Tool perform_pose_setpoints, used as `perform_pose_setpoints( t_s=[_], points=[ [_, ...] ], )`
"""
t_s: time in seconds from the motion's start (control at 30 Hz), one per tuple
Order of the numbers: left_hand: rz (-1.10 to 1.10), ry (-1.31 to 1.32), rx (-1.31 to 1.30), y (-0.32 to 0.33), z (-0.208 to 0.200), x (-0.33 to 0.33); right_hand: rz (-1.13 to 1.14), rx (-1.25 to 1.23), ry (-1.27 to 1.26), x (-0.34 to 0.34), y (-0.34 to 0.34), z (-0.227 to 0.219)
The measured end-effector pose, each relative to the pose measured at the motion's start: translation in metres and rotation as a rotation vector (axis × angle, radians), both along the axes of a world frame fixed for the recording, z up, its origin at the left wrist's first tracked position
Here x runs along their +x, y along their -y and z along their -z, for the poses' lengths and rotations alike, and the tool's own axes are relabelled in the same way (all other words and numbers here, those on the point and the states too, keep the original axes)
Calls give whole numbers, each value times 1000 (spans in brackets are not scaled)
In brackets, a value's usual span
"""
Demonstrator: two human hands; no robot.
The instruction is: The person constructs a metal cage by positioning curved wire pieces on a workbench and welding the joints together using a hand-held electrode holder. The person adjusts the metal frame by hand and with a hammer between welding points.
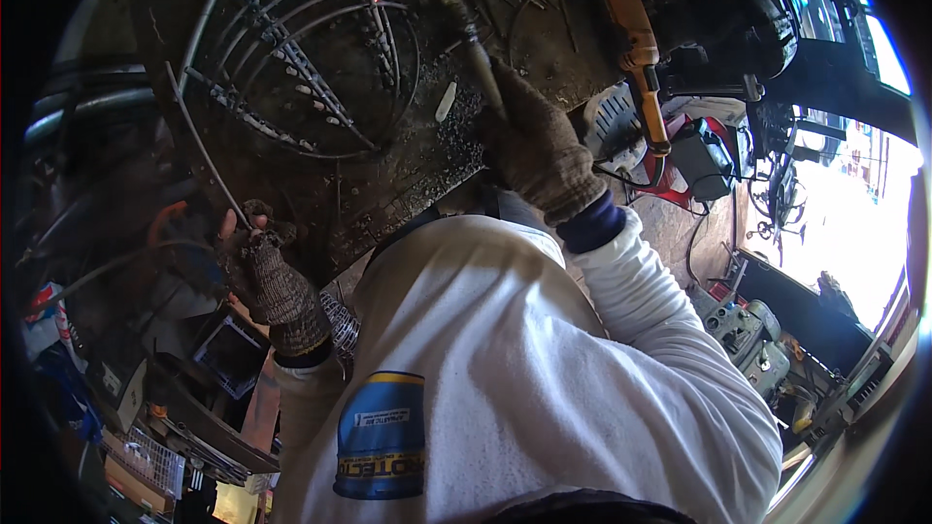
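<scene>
My left hand (277,281), in a knitted work glove with bare fingertips, is closed round the lower end of a thin metal rod (202,144). The rod slants up and away along the left side of a dark workbench (408,199). In my gloved right hand (546,147) is a tool with a pale handle (482,66); its far end is blurred, so its kind is unclear. Between and beyond the hands lies a rounded frame of bent metal rods (282,38), joined by ridged bars. A small white stick (447,102) rests between the frame and my right hand.
An orange power tool (636,49) with a cord lies at the bench's right side. Beside it are a vented metal piece (614,121) and a red-and-black case (701,160). Grey machinery (743,335) stands lower right. Boxes and a wire basket (150,461) crowd the lower left.
</scene>
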State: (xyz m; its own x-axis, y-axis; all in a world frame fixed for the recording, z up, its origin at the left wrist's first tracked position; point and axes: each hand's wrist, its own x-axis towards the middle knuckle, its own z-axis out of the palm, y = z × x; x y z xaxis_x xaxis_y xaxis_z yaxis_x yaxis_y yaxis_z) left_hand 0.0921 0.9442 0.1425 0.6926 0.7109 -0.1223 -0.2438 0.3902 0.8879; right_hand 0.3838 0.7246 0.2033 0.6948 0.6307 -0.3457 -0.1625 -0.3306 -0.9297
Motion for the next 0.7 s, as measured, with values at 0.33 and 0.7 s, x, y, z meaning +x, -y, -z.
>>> perform_pose_setpoints(
  t_s=[0.33,0.7],
  points=[
    [-75,45,-237,14,-25,24,-57,-111,322,-5,2,11],
    [97,-11,-582,-26,-7,2,114,-159,-23,0,2,-5]
  ],
)
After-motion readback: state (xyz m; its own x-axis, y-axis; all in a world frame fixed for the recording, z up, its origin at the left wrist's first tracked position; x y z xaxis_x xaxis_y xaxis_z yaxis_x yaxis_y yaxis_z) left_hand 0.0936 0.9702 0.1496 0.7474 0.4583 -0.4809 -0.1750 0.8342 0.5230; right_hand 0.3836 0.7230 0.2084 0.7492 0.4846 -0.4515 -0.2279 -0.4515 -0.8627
